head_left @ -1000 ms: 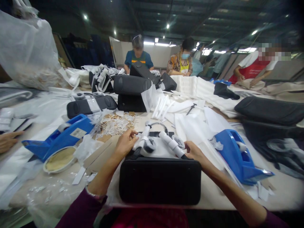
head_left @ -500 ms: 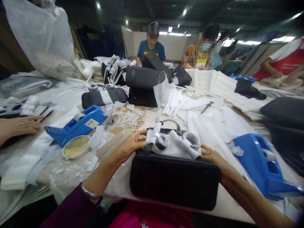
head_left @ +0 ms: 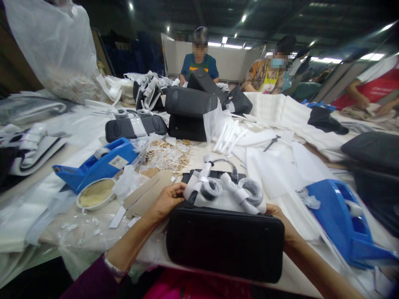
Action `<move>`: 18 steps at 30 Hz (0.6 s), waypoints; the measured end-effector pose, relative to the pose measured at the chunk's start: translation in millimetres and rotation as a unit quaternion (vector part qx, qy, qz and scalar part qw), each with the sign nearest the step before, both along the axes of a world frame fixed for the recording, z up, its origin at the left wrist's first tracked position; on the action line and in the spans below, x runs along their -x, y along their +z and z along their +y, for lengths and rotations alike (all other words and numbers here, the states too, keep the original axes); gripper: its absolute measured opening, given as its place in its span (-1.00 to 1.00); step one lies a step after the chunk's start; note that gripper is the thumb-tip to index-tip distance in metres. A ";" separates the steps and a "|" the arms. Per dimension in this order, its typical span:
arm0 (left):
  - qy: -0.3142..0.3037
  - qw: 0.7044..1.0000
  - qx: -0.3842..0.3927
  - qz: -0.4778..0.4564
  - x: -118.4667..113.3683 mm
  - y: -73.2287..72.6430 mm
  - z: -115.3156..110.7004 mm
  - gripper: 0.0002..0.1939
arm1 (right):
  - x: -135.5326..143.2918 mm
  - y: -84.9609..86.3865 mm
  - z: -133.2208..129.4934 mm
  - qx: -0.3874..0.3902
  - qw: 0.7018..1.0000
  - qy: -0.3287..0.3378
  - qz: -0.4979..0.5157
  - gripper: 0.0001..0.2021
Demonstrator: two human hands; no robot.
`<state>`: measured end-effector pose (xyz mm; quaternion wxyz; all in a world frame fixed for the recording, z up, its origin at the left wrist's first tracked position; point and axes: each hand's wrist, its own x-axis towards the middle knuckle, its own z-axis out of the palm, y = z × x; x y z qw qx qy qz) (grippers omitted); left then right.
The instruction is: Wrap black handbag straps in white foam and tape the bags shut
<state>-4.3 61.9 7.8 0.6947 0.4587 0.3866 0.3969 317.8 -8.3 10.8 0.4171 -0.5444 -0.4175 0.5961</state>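
Observation:
A black handbag [head_left: 224,245] lies at the table's front edge with its flat base toward me. Its handles are wrapped in white foam [head_left: 245,195], with rings under clear film [head_left: 212,187]. At the bag's left side, my left hand [head_left: 166,201] is closed, thumb and fingers pinching the edge near the foam. My right hand [head_left: 278,218] grips the right side, its fingertips partly hidden behind the bag and wrapping. A loose strap [head_left: 222,161] curves up behind the handles.
Blue tape dispensers stand left [head_left: 99,160] and right [head_left: 338,220]. A round lid [head_left: 96,193], cardboard strips [head_left: 149,189] and a heap of strings [head_left: 170,155] lie left of the bag. More black bags [head_left: 191,101] are stacked behind. Co-workers [head_left: 199,62] work across the table.
The bag and both hands sit slightly lower and further left in view. My left hand has slid down along the bag's side. Another person's hand at the far left has left the view.

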 end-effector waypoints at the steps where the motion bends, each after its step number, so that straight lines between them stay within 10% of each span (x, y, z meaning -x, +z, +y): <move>1: -0.005 1.000 -0.008 0.007 -0.2 -1.7 -2.4 -0.82 | -2.2 -0.2 -0.1 -0.006 1.000 0.027 -0.007 -0.82; 11: -0.143 0.982 -0.040 0.118 23.4 24.3 0.5 -0.69 | -27.8 -2.4 10.4 -0.004 0.984 0.176 -0.042 -0.68; 18: -0.104 0.994 0.041 0.008 3.3 21.0 -1.0 -0.58 | -21.6 16.8 12.7 -0.058 0.961 0.244 -0.114 -0.64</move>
